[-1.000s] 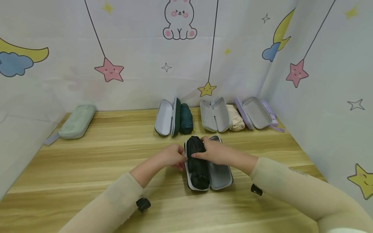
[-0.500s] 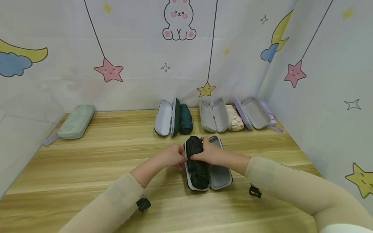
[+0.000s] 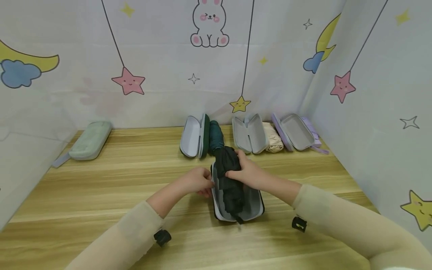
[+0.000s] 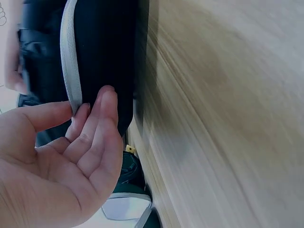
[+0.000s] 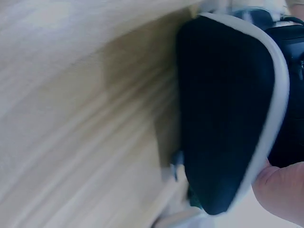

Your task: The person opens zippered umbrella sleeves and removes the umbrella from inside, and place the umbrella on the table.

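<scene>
A black case (image 3: 252, 204) with a grey lining lies open at the table's middle. My right hand (image 3: 248, 173) grips a folded black umbrella (image 3: 233, 195), which is lifted and slants over the case. My left hand (image 3: 200, 182) holds the left rim of the case; in the left wrist view the thumb and a finger of this hand (image 4: 71, 152) pinch its pale zipper edge (image 4: 70, 57). The right wrist view shows the black outer shell (image 5: 223, 109) and part of my right hand (image 5: 282, 190) beside the rim.
Along the back stand an open green case (image 3: 191, 137) with a dark green umbrella (image 3: 216, 135), an open grey case (image 3: 258, 133) with a cream umbrella (image 3: 274, 139), and an open lilac case (image 3: 297, 131) with a lilac umbrella (image 3: 312, 131). A pale green case (image 3: 92, 140) lies far left.
The black umbrella has risen out of the left half of the case, its far end now overlapping the dark green umbrella. The case halves have tilted closer together. My left hand stays at the rim.
</scene>
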Demonstrator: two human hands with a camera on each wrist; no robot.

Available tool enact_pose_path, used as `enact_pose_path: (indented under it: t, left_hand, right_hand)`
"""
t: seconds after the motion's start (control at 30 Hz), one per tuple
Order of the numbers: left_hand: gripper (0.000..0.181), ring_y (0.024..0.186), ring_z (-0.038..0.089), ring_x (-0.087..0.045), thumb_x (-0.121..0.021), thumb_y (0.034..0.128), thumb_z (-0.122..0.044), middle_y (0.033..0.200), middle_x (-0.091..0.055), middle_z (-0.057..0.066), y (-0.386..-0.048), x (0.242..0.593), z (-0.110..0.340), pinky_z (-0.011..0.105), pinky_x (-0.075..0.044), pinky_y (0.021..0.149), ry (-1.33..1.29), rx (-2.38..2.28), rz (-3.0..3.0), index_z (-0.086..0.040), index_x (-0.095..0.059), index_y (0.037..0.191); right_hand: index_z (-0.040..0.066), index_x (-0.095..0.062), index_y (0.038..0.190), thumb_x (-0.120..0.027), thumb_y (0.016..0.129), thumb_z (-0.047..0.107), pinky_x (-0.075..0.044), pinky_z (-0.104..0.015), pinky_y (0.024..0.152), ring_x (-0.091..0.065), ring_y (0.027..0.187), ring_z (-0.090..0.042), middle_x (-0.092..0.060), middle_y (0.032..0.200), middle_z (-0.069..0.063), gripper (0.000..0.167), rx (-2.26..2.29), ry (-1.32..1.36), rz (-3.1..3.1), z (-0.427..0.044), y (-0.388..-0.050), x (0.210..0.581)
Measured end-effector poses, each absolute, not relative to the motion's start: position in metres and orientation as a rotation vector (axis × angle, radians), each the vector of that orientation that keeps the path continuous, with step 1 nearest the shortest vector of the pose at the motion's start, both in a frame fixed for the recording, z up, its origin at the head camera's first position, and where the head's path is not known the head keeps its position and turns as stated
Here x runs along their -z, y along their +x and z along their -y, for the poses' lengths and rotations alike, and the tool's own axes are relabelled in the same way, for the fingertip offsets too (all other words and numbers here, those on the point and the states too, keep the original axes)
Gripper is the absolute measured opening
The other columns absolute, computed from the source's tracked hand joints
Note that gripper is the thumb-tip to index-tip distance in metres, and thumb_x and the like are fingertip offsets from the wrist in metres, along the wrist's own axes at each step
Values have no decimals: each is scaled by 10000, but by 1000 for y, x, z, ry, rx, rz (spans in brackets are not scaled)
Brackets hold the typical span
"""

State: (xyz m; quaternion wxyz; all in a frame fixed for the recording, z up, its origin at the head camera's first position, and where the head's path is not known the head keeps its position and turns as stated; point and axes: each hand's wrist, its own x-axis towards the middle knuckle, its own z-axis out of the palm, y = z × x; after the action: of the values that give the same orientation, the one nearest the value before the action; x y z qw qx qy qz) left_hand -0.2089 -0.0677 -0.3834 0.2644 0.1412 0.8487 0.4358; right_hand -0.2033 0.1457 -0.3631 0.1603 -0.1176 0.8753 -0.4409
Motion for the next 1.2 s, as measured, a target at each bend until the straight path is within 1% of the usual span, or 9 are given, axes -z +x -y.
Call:
enact_pose_path:
  t: [0.07, 0.3, 0.37, 0.53, 0.77, 0.83, 1.0, 1.1, 1.2]
  left_hand:
    - [200, 633, 205, -687, -579, 921, -54, 676, -682, 112, -209, 384, 70, 342, -542, 603, 383, -1184, -2293, -52, -530, 727]
    - [190, 647, 214, -685, -581, 930, -59, 683, -673, 108, -207, 379, 81, 354, -552, 633, 373, -1181, -2297, -40, -548, 743]
    - [189, 658, 227, -688, -578, 933, -54, 685, -667, 107, -206, 378, 85, 357, -552, 639, 361, -1181, -2301, -38, -546, 748]
    - [195, 678, 241, -685, -576, 942, -56, 702, -658, 97, -205, 373, 99, 357, -546, 638, 345, -1154, -2340, -39, -538, 751]
    - [188, 657, 227, -679, -579, 942, -57, 715, -660, 107, -201, 374, 116, 360, -556, 633, 324, -1169, -2359, -23, -531, 764]
    - [170, 651, 228, -680, -575, 949, -61, 718, -661, 112, -199, 375, 120, 360, -556, 628, 309, -1185, -2358, -13, -533, 791]
    - [142, 639, 228, -678, -557, 970, -74, 710, -666, 119, -196, 378, 127, 368, -557, 617, 292, -1221, -2354, 14, -538, 860]
    - [142, 638, 218, -673, -546, 989, -97, 710, -665, 113, -193, 381, 128, 372, -555, 621, 273, -1239, -2351, 19, -529, 909]
    - [147, 632, 223, -672, -534, 1004, -115, 704, -666, 108, -189, 385, 128, 374, -548, 616, 254, -1259, -2357, 22, -515, 954]
  right_hand:
    - [57, -124, 1522, -641, 887, 323, -491, -471, 844, -517, 1163, -374, -387, 1417, -271, 862, 1303, -340, -2477, -148, -202, 355]
    - [88, -121, 1536, -648, 883, 344, -508, -428, 791, -546, 1124, -353, -418, 1406, -270, 877, 1256, -349, -2538, -165, -197, 329]
    - [98, -111, 1538, -653, 883, 349, -528, -417, 692, -592, 1015, -348, -457, 1356, -277, 887, 1238, -327, -2544, -170, -196, 324]
    - [97, -71, 1543, -653, 890, 344, -522, -395, 583, -627, 795, -284, -534, 1234, -263, 909, 1215, -274, -2546, -183, -196, 319]
    - [71, -40, 1537, -650, 898, 334, -499, -388, 535, -573, 603, -240, -595, 1035, -218, 922, 1122, -198, -2558, -194, -201, 329]
    - [72, -30, 1538, -645, 899, 342, -502, -405, 539, -555, 569, -240, -591, 1030, -214, 927, 1083, -161, -2558, -195, -205, 336]
    - [46, -67, 1531, -651, 885, 344, -531, -444, 536, -593, 572, -248, -546, 1174, -260, 920, 1009, -120, -2561, -193, -216, 359]
    - [32, -96, 1522, -661, 870, 343, -536, -440, 522, -617, 580, -278, -541, 1201, -283, 917, 978, -113, -2561, -187, -220, 371]
    - [11, -110, 1516, -672, 857, 363, -540, -420, 578, -653, 756, -306, -512, 1273, -297, 935, 932, -124, -2573, -182, -222, 378]
